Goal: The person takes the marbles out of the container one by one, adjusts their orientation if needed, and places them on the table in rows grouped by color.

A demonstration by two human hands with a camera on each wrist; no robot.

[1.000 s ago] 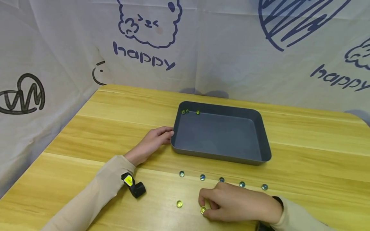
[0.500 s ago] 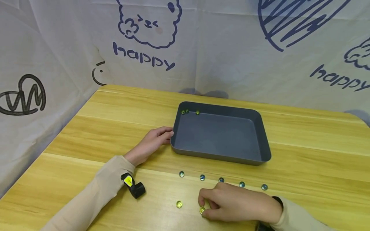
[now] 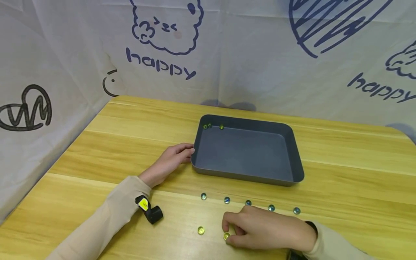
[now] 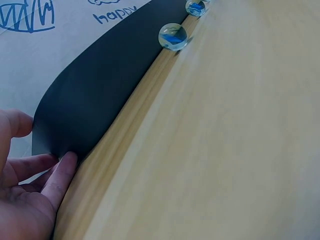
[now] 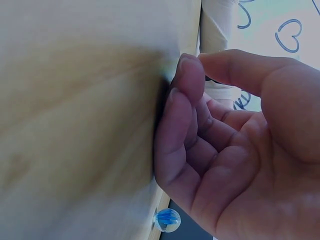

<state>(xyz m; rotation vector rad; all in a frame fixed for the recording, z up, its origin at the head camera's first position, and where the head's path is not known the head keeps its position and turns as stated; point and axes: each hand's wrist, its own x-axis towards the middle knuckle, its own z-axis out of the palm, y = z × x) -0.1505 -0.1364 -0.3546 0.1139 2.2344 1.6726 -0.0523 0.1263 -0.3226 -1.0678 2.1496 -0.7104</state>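
In the head view my right hand is low over the table, pinching a yellow-green glass marble between thumb and index fingertip. Its other fingers are curled under; in the right wrist view the pinched marble is mostly hidden. My left hand lies on the table at the left end of a dark grey rectangular tray. Its nearly straight fingers touch the tray's outer wall. A second yellow-green marble sits on the table left of my right hand. Several yellow-green marbles rest in the tray's far left corner area.
Between the tray and my right hand runs a row of several clear marbles with blue swirls, from a left one to a right one. The wooden table meets a white cloth with drawings behind it.
The pinched yellow-green marble has shifted very slightly left at my right fingertips. My left hand and the tray stay in place; the whole head view drifts slightly.
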